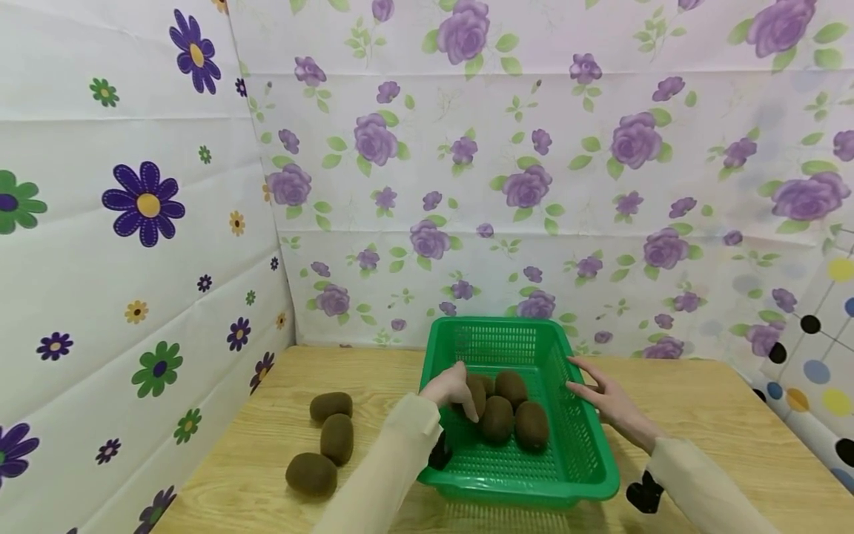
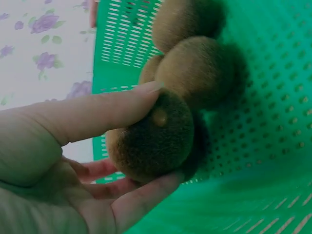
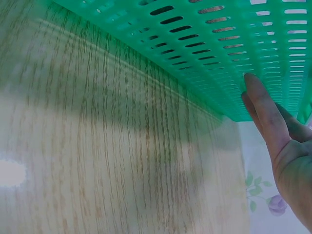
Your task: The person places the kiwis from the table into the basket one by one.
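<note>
Green rectangular plastic basket (image 1: 500,488): on my pale wood-grain bench (image 1: 720,423), before the purple-flowered white sheet (image 1: 480,200). Brown oval fuzzy kiwifruit (image 1: 531,426): five within the basket, my left hand (image 1: 451,387) at the leftmost; three more kiwifruit (image 1: 336,439) on the bench, left of it. My right hand (image 1: 608,400): at its right wall.

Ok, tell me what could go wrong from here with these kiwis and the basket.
The kiwi pinched in the left hand could slip and bump the other kiwis close by. The left sleeve passes beside three loose kiwis on the table, so it might brush one and set it rolling. The right hand seems only to touch the basket at its side, so the basket might slide if bumped.
</note>
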Available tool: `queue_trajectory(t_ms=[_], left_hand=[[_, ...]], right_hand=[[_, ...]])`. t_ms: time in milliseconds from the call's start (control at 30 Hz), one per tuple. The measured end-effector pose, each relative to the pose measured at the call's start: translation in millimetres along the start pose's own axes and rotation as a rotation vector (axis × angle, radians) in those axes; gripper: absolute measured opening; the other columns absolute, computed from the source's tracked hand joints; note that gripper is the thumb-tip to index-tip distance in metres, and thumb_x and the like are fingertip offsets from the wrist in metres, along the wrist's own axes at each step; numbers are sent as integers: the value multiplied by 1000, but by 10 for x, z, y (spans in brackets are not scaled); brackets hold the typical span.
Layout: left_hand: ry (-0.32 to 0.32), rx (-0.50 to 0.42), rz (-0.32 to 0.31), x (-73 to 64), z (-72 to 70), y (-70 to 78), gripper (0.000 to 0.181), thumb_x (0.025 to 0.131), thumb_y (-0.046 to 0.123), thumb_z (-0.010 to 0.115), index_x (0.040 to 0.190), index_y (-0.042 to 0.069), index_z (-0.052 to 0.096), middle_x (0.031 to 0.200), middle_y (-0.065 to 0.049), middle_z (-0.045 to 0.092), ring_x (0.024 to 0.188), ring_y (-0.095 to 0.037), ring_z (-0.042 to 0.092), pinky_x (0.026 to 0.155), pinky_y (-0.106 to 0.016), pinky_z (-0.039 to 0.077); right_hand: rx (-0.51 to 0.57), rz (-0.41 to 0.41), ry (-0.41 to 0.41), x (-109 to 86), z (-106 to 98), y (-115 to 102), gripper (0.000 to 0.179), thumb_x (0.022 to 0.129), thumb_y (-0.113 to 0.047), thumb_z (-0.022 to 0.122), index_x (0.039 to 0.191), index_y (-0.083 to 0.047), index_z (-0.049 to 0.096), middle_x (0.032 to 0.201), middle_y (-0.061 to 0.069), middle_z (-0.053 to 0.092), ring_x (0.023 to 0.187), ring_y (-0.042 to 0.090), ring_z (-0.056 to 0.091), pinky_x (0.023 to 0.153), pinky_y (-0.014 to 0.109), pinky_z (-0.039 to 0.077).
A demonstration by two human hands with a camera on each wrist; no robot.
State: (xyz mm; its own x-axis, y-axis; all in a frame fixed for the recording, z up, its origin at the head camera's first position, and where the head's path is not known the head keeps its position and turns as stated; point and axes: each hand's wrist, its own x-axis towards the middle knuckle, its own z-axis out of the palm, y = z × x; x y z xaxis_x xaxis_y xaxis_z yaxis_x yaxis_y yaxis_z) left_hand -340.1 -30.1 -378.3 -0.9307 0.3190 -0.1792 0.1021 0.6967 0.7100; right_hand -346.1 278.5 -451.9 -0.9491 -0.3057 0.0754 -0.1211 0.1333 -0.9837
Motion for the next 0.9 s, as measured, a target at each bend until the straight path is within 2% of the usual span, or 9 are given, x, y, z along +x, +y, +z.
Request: queue_trajectory(t_ms=[67, 133, 200, 300, 400, 533, 700, 900], left_hand=[[-15, 15, -3, 14, 12, -23, 78, 59, -5, 82, 124, -6, 39, 114, -19, 48, 97, -29, 50, 73, -39, 47], [-38, -25, -9, 31, 21, -50, 68, 58, -8, 81, 114, -2, 44, 104, -15, 50, 89, -27, 51, 70, -40, 48], [-62, -96, -25, 50, 23, -77, 62, 59, -11, 79, 110, 0, 45, 104, -14, 48, 87, -27, 51, 70, -41, 48], [-85, -192, -55, 83, 37, -120, 61, 61, -16, 76, 110, 1, 44, 109, -15, 45, 94, -28, 50, 74, -43, 47], [-106, -231, -91, 98, 62, -156, 59, 62, -19, 73, 110, -1, 43, 108, -17, 44, 95, -31, 50, 75, -44, 47], [-113, -184, -107, 94, 97, -189, 56, 62, -19, 73, 107, -2, 44, 101, -16, 47, 87, -31, 53, 72, -43, 49], [-98, -109, -80, 101, 118, -211, 52, 61, -18, 73, 104, -2, 48, 95, -13, 49, 82, -27, 53, 71, -42, 49], [-86, -91, -44, 118, 111, -198, 52, 62, -17, 73, 106, -4, 50, 96, -13, 50, 81, -27, 53, 72, -43, 48]], right_hand=[[4, 2, -4, -3, 3, -9, 64, 94, -22, 52, 146, -17, 16, 141, 31, 14, 108, 43, 46, 69, 50, 48], [8, 0, -8, -5, 2, -19, 63, 94, -22, 52, 146, -17, 16, 141, 30, 13, 108, 43, 45, 69, 50, 48], [4, -8, -14, -4, -1, -29, 63, 94, -22, 51, 146, -16, 15, 142, 29, 11, 109, 43, 45, 68, 50, 49], [-10, -19, -17, -5, -8, -44, 63, 95, -22, 50, 146, -16, 14, 142, 29, 10, 109, 42, 45, 68, 49, 49], [-18, -10, -6, -5, -16, -47, 63, 94, -23, 51, 146, -17, 15, 142, 27, 12, 108, 40, 47, 68, 49, 49], [-20, -5, -2, -10, -11, -39, 63, 94, -24, 52, 146, -18, 16, 144, 24, 9, 109, 41, 46, 68, 49, 49], [-33, -18, -17, -19, 11, -33, 62, 94, -23, 51, 146, -16, 16, 146, 22, 3, 113, 45, 40, 69, 48, 49], [-21, -23, -5, -13, 12, -27, 62, 95, -22, 50, 146, -15, 16, 145, 23, 5, 110, 45, 42, 67, 49, 49]])
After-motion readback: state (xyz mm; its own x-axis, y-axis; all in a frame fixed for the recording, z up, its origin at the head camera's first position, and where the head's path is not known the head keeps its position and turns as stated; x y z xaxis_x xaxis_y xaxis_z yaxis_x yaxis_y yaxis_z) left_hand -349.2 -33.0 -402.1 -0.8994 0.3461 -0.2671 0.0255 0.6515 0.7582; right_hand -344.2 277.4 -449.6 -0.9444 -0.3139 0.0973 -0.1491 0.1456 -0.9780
